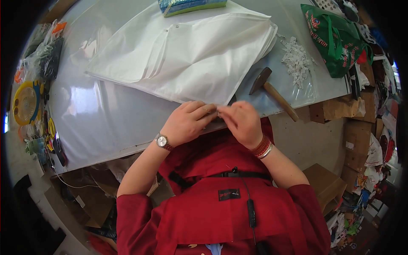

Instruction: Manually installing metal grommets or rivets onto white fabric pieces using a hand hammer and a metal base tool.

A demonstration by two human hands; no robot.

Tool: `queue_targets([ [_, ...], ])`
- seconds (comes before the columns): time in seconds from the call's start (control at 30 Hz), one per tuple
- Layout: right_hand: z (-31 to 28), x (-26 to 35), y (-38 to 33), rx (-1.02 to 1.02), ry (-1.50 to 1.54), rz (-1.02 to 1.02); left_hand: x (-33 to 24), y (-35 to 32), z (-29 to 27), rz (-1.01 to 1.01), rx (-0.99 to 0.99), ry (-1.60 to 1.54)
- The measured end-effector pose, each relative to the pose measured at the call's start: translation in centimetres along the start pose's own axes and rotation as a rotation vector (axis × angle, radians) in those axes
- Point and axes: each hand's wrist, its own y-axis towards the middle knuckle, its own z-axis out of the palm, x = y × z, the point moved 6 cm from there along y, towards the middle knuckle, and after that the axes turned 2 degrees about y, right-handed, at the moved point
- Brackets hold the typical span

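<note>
From where I stand, the person in the red apron has both hands together at the near edge of the tabletop. The left hand, a silver wristwatch at its wrist, lies back-up with its fingers bent closely together. The right hand, wearing a red bracelet and a silver bangle, comes in opposite, thumb and fingers drawn narrow and a little blurred. The fingertips meet just at the near corner of the layered white sheeting; I can't tell what, if anything, is pinched there.

The sheeting spreads away from them across the tabletop, several layers showing along its edges, with a small round metal fitting toward the far side. Beyond it lies a blue-and-green packet.

To the right of the sheeting rests a hammer, its wooden handle running out past the near edge. A heap of small white pieces sits beyond the hammer, with a green bag farther right. Over at the left end are a round yellow-and-blue object and yellow-handled scissors.
</note>
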Motion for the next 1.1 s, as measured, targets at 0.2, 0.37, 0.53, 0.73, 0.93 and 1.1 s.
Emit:
queue_targets([
  [0.2,1.8,-3.6,1.7,0.184,0.101,0.487,0.3,-0.6,0.0,-0.03,-0.028,0.035],
  [0.37,1.8,-3.6,1.4,0.295,0.217,0.475,0.1,-1.0,-0.2,-0.006,-0.004,0.056],
  [0.53,1.9,-2.9,1.2,0.225,0.204,0.489,-0.3,-0.8,-1.0,-0.021,0.112,0.033],
  [0.73,1.7,-2.9,0.5,0.222,0.205,0.453,-0.9,-0.3,-0.9,0.03,0.142,0.072],
  [0.93,1.7,-2.9,0.2,0.129,0.049,0.399,0.1,1.0,-0.6,-0.498,0.195,-0.146],
  [1.1,1.0,-3.7,-0.1,0.125,0.046,0.422,0.3,2.6,-0.6,-0.457,-0.346,-0.436],
])
